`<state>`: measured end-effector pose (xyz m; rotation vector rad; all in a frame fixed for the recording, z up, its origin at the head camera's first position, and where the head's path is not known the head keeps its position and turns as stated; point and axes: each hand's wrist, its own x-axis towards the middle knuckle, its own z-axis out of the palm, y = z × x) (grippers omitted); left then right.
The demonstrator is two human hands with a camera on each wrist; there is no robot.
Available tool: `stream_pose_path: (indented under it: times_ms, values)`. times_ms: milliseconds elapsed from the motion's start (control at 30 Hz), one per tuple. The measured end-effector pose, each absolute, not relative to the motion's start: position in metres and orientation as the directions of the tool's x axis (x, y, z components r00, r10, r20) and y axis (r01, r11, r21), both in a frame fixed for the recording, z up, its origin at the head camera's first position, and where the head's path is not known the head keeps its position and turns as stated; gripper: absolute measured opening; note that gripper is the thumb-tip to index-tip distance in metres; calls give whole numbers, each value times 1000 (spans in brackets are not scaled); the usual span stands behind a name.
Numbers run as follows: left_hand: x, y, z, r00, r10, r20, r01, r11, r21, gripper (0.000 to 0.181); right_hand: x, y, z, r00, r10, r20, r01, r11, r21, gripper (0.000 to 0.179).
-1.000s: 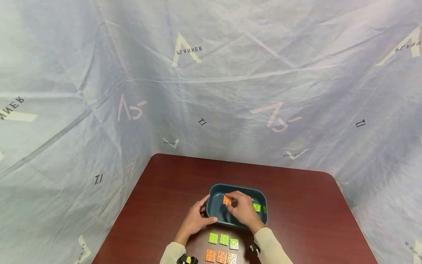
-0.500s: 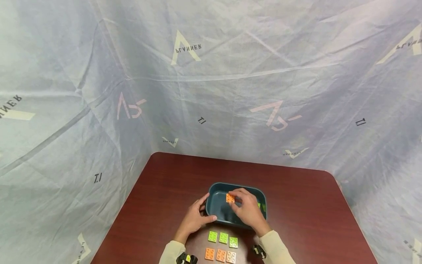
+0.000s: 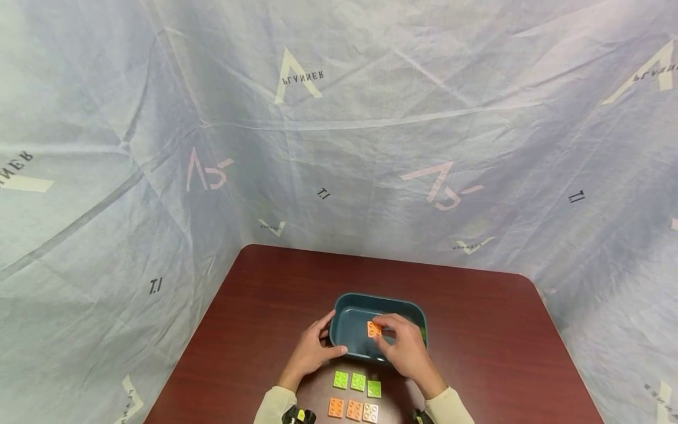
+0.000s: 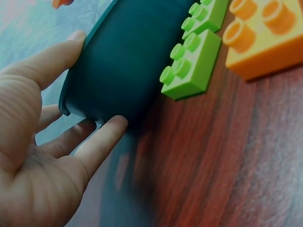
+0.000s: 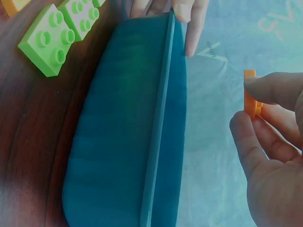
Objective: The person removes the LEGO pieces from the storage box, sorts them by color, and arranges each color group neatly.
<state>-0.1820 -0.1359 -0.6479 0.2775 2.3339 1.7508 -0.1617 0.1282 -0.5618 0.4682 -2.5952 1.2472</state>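
Observation:
A dark teal plastic bin [image 3: 349, 327] stands on the table. At its left end my left hand [image 3: 309, 351] holds it, thumb over the near rim and fingers spread along the outer wall. Over the bin, my right hand [image 3: 406, 347] pinches an orange toy building brick [image 3: 374, 329] between thumb and fingertips, studs showing in the head view. The right wrist view has this orange brick [image 5: 249, 92] edge-on, above the rim. Inside the bin's right end, a bit of green [image 3: 422, 333] shows beside the right hand, which covers most of that area.
In front of the bin lie three green bricks [image 3: 357, 381] in a row. Nearer the person, three orange bricks [image 3: 354, 410] form a second row, the rightmost washed pale by glare. Grey printed cloth [image 3: 360, 147] hangs behind the reddish-brown table [image 3: 477, 318].
My right hand has carried the orange brick slightly right and toward the person, over the bin. It now covers the green brick inside more. The left hand has stayed on the bin.

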Motion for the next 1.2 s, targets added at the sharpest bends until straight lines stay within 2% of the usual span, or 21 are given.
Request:
stream_pose_path:
  times_ms: [200, 433, 633, 767, 1033, 1133, 1200]
  values:
    - [-182, -136, -647, -960, 274, -52, 27, 278, 960, 93, -152, 133, -560, -893, -199, 404, -440, 581, -685, 41]
    - [-181, -136, -646, -961, 270, -60, 18, 279, 960, 95, -136, 144, -561, -907, -205, 368, -418, 552, -722, 39]
    - [-182, -135, -648, -960, 273, -66, 13, 279, 960, 95, -120, 153, -566, -897, -231, 376, -436, 605, -666, 41]
    - [-183, -136, -647, -961, 268, -66, 14, 286, 958, 94, -109, 160, -572, -891, -251, 378, -452, 569, -687, 41]
    - [-182, -136, -644, -962, 265, -60, 26, 311, 950, 93, -91, 181, -594, -807, -308, 503, -583, 547, -601, 44]
    - [-181, -135, -645, -964, 259, -67, 19, 316, 949, 92, -85, 188, -601, -818, -324, 475, -569, 570, -592, 43]
    - [-181, -135, -646, -964, 256, -72, 12, 314, 949, 92, -80, 191, -604, -857, -335, 392, -515, 597, -615, 40]
